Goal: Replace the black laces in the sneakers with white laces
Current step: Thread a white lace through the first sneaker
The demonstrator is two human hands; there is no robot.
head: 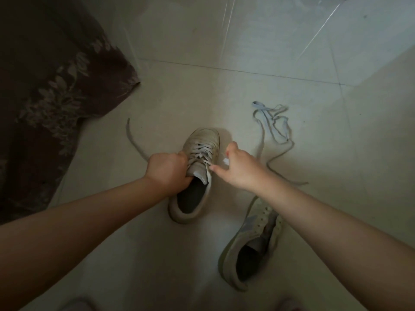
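Sneaker [197,173]: stood on floor tiles [170,95], white lace [203,151] half threaded.
Left hand [168,171]: clenched around tongue, probably for steadiness.
Right hand [238,169]: pinched lace tip beside eyelets.
Second sneaker [251,245]: lay unlaced nearby.

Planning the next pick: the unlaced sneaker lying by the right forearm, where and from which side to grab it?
Grip the unlaced sneaker at its heel collar, coming from above on the near side. It seems tipped on its side with the opening up and toward the camera, so that rim is exposed, probably letting fingers hook inside. Its toe end is hidden under the right forearm, so avoid that end.
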